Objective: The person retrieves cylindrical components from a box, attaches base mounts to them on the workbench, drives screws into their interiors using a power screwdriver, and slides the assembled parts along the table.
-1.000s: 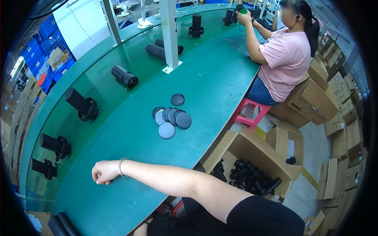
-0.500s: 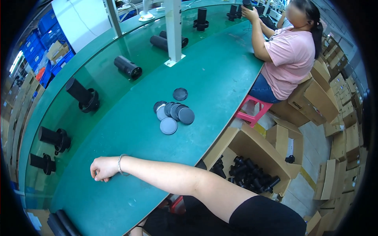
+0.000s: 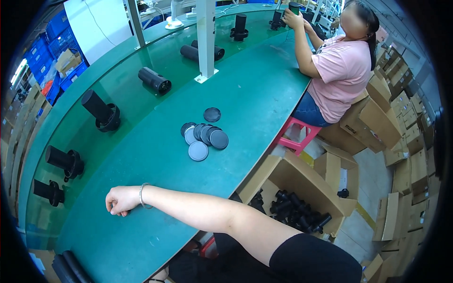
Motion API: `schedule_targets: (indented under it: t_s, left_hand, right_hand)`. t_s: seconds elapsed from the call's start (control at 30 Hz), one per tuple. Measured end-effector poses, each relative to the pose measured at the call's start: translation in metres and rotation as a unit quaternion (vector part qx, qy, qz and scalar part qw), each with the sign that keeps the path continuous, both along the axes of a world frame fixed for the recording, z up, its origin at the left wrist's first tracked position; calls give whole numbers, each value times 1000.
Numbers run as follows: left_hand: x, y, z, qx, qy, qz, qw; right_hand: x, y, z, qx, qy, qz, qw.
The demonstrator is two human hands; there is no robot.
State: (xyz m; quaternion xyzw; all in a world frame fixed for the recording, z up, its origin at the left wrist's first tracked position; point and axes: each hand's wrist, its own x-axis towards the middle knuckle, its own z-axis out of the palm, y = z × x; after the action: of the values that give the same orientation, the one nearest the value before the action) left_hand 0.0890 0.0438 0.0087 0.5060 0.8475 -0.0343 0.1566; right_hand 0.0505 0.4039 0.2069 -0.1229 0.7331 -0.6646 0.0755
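Note:
My right arm reaches across the green table (image 3: 141, 236) from the lower right. Its hand (image 3: 123, 200), with a silver bangle at the wrist, rests near the table's left side. The fingers are curled into a loose fist, and nothing shows in them. Of my left hand (image 3: 162, 274) only a bit by a black wristband appears at the bottom edge, below the table's rim; its fingers are hidden. Several flat round dark caps (image 3: 208, 137) lie partly overlapping on the table, well beyond my right hand. Two black tubes (image 3: 71, 267) lie side by side at the lower left.
Along the left and back runs a green conveyor belt (image 3: 127, 101) carrying black cylinders (image 3: 155, 80), some upright on flanged collars. A white post (image 3: 205, 42) stands on the table. A seated co-worker (image 3: 342, 66) holds a black cylinder. Right of the table, an open carton (image 3: 306, 181) contains black parts.
The view has shifted slightly. On the belt, the cylinders have moved a little toward the far right relative to the table. The co-worker's held cylinder has shifted slightly; my right hand stays in place.

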Motion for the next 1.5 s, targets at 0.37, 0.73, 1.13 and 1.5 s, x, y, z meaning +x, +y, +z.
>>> schedule_targets:
  t_s: [0.37, 0.73, 1.13, 1.5]
  left_hand:
    - [42, 22, -7, 123, -109, 116, 980]
    - [51, 42, -4, 127, -81, 139, 979]
    - [49, 36, -9, 124, -96, 134, 978]
    - [48, 42, -3, 104, -125, 128, 978]
  right_hand:
    - [3, 7, -1, -37, -29, 4, 999]
    - [5, 16, 10, -372, 8, 33, 928]
    - [-2, 20, 6, -238, -26, -107, 965]
    - [0, 22, -1, -151, -10, -121, 981]
